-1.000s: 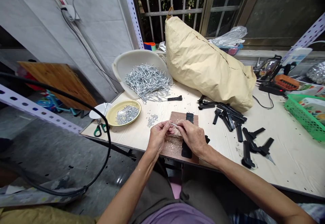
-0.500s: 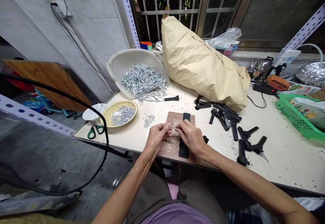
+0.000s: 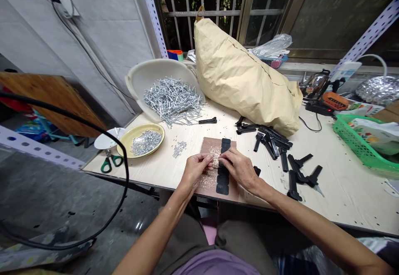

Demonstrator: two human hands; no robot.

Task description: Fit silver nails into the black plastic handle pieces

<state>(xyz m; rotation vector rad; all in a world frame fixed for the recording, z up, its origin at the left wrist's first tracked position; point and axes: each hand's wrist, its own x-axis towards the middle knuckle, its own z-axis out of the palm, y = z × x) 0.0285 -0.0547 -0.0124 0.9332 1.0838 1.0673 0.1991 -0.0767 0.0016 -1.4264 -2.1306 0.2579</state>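
Left hand and right hand pinch 1 thin pin, mostly hidden between fingertips.

Both arms are bare right up to the near edge, left hand and right hand too. Wearing a purple fabric shirt, plus drab olive-brown trousers.

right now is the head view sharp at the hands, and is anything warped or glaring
Head view: left hand and right hand are sharp, though the small part pinched between them is too tiny to identify; wide-angle distortion slants the perforated rail at the right edge; the pile of metal pins glints mildly.
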